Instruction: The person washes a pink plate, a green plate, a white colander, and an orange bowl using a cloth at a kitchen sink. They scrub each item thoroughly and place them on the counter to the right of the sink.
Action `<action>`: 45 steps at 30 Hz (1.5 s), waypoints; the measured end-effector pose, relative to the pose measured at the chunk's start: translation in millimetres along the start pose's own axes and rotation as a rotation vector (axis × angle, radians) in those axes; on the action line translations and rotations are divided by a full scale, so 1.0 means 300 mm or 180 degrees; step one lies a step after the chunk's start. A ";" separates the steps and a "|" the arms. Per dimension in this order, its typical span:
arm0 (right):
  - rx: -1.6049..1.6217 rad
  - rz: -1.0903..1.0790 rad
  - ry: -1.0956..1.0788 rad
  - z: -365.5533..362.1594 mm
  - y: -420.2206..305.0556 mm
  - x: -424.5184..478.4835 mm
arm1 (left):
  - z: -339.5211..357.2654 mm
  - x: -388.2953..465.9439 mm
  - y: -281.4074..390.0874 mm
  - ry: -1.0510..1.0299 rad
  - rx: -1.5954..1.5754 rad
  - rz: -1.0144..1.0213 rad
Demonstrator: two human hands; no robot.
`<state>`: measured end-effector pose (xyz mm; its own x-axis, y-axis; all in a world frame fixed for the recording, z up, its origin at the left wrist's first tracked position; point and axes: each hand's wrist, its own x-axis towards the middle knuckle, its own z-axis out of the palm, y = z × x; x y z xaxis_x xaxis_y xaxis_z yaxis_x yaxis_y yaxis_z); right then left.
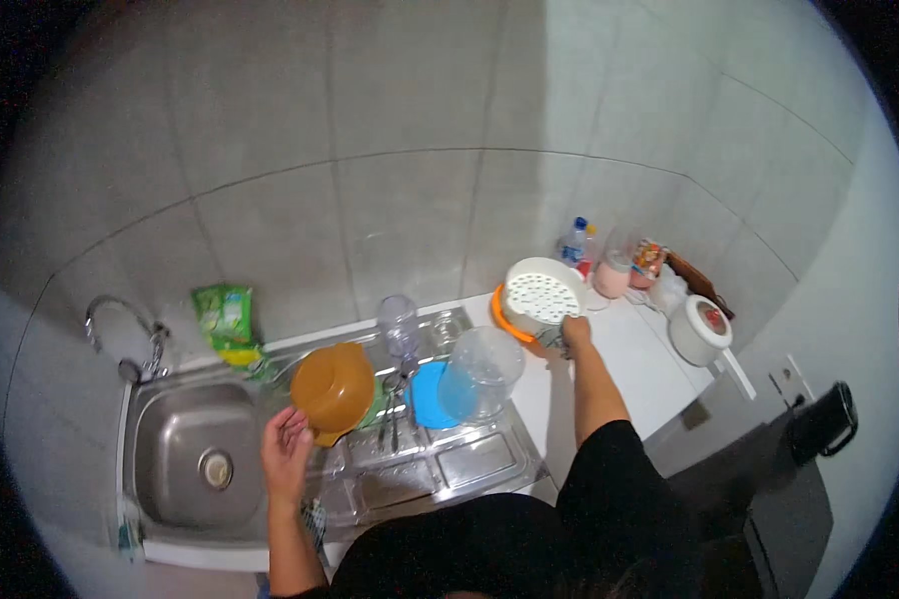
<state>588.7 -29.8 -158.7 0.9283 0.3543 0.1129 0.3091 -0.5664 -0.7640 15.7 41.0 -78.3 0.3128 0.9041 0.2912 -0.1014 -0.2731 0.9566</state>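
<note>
With its fingers closed on a grey patterned cloth (pixel 551 339), my right hand (pixel 578 335) is at the front edge of a white perforated basket (pixel 543 296). An orange rim (pixel 503 318) shows beneath the basket. My left hand (pixel 288 443) is held up beside an upturned orange-brown plastic bowl (pixel 333 385), palm up with fingers slightly curled; whether it touches the bowl I cannot tell. Right of that bowl, on the steel drainboard, are several spoons or forks (pixel 392 408), a blue plastic item (pixel 428 397), a clear plastic container (pixel 483 374) and a clear purplish jar (pixel 398 326).
The steel sink basin (pixel 187 479) and curved faucet (pixel 123 329) are at left, near a green packet (pixel 226 322). Along the wall at right stand a plastic bottle (pixel 573 243), a pink jar (pixel 613 277) and a white lidded pot (pixel 698 337). A black appliance (pixel 820 423) is farther right.
</note>
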 end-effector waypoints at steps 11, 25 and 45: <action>0.0425 -0.0930 0.1135 -0.335 -0.417 -0.346 | 0.065 0.072 -0.082 -0.0904 0.3750 0.0527; 0.2924 -0.1329 -0.1474 -0.236 -0.615 -0.728 | 0.093 0.162 -0.191 -0.1075 0.4100 0.0510; 0.3797 0.0000 -0.2684 -0.043 -0.614 -0.853 | -0.112 0.000 -0.200 0.1121 -0.2796 -0.0690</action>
<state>296.9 -25.7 -38.6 0.4046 0.9138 0.0355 -0.4316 0.2251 -0.8735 -9.9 68.3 -136.1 0.1215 0.9915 -0.0461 -0.7887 0.1246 0.6020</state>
